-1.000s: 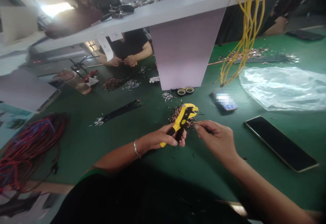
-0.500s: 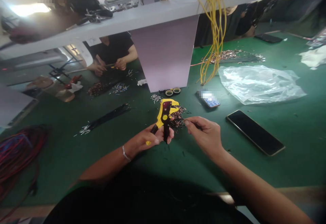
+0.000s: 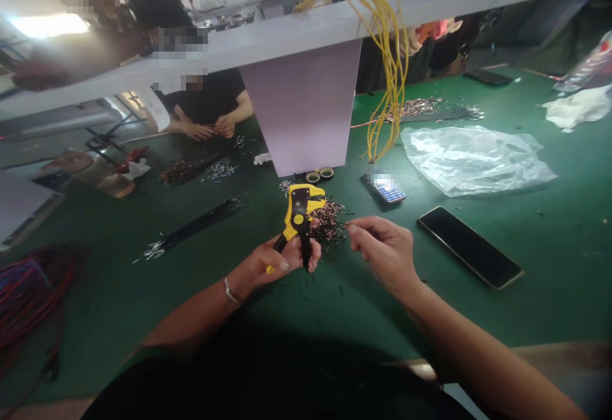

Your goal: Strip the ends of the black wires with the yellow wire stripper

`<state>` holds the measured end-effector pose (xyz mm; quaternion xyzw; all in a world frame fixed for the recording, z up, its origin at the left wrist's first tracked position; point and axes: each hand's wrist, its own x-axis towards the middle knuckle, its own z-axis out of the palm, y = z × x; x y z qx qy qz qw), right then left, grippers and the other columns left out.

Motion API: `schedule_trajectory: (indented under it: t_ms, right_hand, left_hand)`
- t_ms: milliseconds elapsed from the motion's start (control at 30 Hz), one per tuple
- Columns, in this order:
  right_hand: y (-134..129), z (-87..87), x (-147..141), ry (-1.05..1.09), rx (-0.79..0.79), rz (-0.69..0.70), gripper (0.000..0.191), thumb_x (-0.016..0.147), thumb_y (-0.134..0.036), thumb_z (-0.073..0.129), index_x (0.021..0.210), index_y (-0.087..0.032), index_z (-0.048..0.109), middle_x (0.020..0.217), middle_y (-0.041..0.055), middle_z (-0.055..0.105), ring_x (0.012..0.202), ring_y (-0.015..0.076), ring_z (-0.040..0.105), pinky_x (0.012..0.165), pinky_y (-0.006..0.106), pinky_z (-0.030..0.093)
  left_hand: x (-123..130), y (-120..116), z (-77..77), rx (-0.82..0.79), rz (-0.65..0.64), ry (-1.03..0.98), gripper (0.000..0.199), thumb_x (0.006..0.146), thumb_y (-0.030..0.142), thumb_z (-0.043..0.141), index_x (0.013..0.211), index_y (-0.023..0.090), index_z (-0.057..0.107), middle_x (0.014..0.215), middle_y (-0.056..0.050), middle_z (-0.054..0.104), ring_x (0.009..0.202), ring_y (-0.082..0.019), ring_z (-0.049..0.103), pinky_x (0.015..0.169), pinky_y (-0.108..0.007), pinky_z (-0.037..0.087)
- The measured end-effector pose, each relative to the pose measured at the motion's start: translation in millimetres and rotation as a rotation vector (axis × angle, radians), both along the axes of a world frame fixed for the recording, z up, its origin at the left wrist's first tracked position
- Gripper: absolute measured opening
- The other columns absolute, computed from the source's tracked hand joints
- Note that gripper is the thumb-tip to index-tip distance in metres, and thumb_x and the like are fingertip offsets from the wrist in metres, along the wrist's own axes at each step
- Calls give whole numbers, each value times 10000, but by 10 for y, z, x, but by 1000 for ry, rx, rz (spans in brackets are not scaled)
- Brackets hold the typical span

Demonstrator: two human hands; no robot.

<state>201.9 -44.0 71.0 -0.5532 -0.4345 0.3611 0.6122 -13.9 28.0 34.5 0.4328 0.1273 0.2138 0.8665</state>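
Observation:
My left hand [image 3: 282,262] grips the handles of a yellow-and-black wire stripper [image 3: 299,216], which stands nearly upright. My right hand [image 3: 385,251] pinches a thin wire [image 3: 351,224] between finger and thumb, its end reaching toward a heap of cut wire ends [image 3: 327,222] just behind the tool. The stripper's jaws are close to that wire end, but I cannot tell whether they touch. Small black scraps lie on the green mat [image 3: 119,216] around both hands.
A black phone [image 3: 468,246] and a calculator [image 3: 386,192] lie to the right, with a plastic bag [image 3: 471,162] beyond. Yellow wires [image 3: 382,69] hang from a white shelf [image 3: 301,31]. A bundle of black wires [image 3: 191,229] lies left. A co-worker's hands [image 3: 205,128] work across the table.
The whole scene has shifted left in view as my head turned. The stripper has swung from leaning right to nearly upright. My right hand still pinches the wire.

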Motion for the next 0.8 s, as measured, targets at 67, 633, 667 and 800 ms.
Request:
schedule_trajectory:
  t_ms: [67, 633, 667, 800]
  right_hand:
    - [1, -24, 9, 48, -17, 17, 144, 735, -312, 689, 675, -183, 713, 477, -29, 570, 402, 80, 420, 402, 238, 328]
    - [16, -23, 23, 42, -30, -18, 139, 734, -293, 690, 650, -184, 708, 471, -33, 563, 409, 80, 411, 409, 238, 309]
    - [11, -10, 20, 4, -26, -33, 144, 731, -294, 685, 636, -188, 704, 467, -33, 561, 414, 83, 417, 417, 241, 321]
    - [-7, 45, -4, -108, -28, -67, 166, 725, -304, 659, 600, -198, 687, 449, -37, 552, 408, 88, 419, 423, 247, 339]
  left_hand:
    - [-4, 5, 0, 4, -1, -8, 848, 523, 195, 692, 1349, 224, 503, 982, -89, 644, 822, -223, 579, 798, -385, 420]
    - [-41, -37, 49, 108, 63, 28, 768, 558, 179, 733, 1303, 213, 551, 1042, -107, 637, 884, -238, 575, 821, -391, 431]
    - [-45, -37, 46, 123, 68, 35, 740, 562, 183, 742, 1280, 214, 567, 1049, -107, 635, 894, -241, 574, 825, -392, 432]
    - [-53, -37, 32, 191, 70, 59, 542, 587, 218, 767, 1116, 186, 657, 1067, -115, 624, 917, -244, 563, 850, -400, 434]
